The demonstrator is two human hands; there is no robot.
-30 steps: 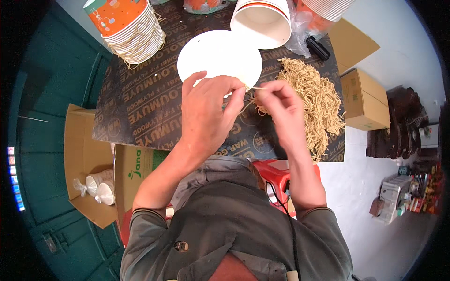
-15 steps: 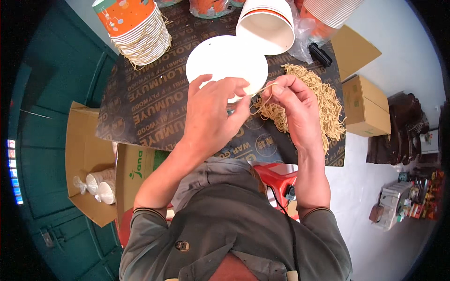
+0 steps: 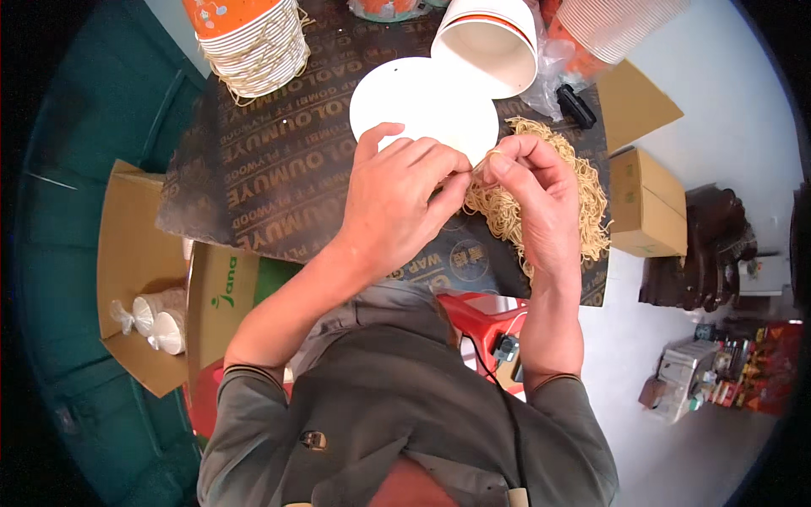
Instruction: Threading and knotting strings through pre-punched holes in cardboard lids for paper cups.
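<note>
Head view showed the left hand (image 3: pixel 401 190) and the right hand (image 3: pixel 547 190) close together over the dark surface (image 3: pixel 279 177), the thumb and index fingers of each pinched on a thin tan strand (image 3: pixel 480 166); the strand was in the short gap between the hands, near the close edge of a round white disc (image 3: pixel 422 101); a tan pile (image 3: pixel 593 203) of similar strands lay on the surface, partly hidden behind the right hand; beyond the disc a white bowl (image 3: pixel 490 59) lay tipped on its side, its pale inside in sight; at far left stood a bowl stack (image 3: pixel 258 55), orange above and white-rimmed below, nested one in another, with tan loops around the rims; left of the surface, an open cardboard box (image 3: pixel 127 241) held white rounded stacks (image 3: pixel 169 331) in clear bags; what the cardboard carton (image 3: pixel 646 203) at right contained could not be told.
</note>
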